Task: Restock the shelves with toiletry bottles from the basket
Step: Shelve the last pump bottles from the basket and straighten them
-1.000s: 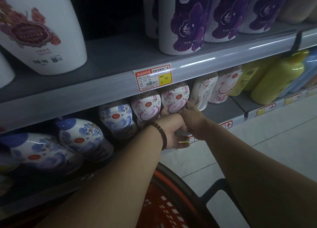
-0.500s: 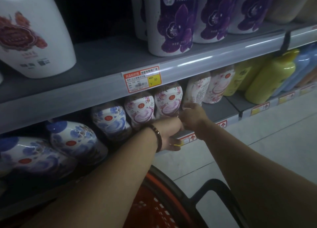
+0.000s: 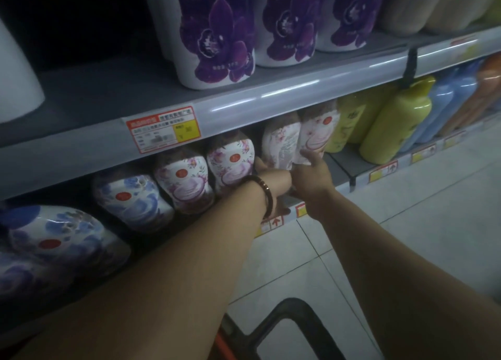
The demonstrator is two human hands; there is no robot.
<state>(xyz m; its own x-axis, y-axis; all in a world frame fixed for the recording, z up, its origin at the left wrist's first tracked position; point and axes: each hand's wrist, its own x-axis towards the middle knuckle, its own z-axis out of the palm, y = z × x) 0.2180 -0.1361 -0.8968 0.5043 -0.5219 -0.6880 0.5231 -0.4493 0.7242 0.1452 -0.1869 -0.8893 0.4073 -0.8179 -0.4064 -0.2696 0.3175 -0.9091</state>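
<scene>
At the far left, a white bottle (image 3: 16, 83) is seen on the upper shelf (image 3: 108, 94). On the lower shelf (image 3: 349, 164), blue-flowered bottles (image 3: 130, 199) are lined up. A red and yellow price label (image 3: 162, 129) is fixed to the upper shelf's edge. Next in the lower row, two pink-flowered bottles (image 3: 184, 180) are stood side by side, while purple orchid bottles (image 3: 214, 34) are ranged above them.

The left hand (image 3: 273, 180), with a bracelet (image 3: 263, 194) worn at the wrist, is reached into the gap before the third pink bottle (image 3: 279, 145). Its fingers are mostly hidden, so whether anything is gripped cannot be told. The right hand (image 3: 311, 178) is held just beside it, touching it. The thumb is laid straight against the base of the last pink bottle (image 3: 317, 132). The other fingers are hidden, and the grip cannot be told.

Further right, yellow-green bottles (image 3: 393, 126) are stood on the lower shelf, followed by a blue bottle (image 3: 444, 107) and an orange bottle (image 3: 490, 80). At the bottom edge, between the forearms, the basket (image 3: 222, 343) is seen on the tiled floor (image 3: 406, 237), with its black handle (image 3: 284, 324) raised.
</scene>
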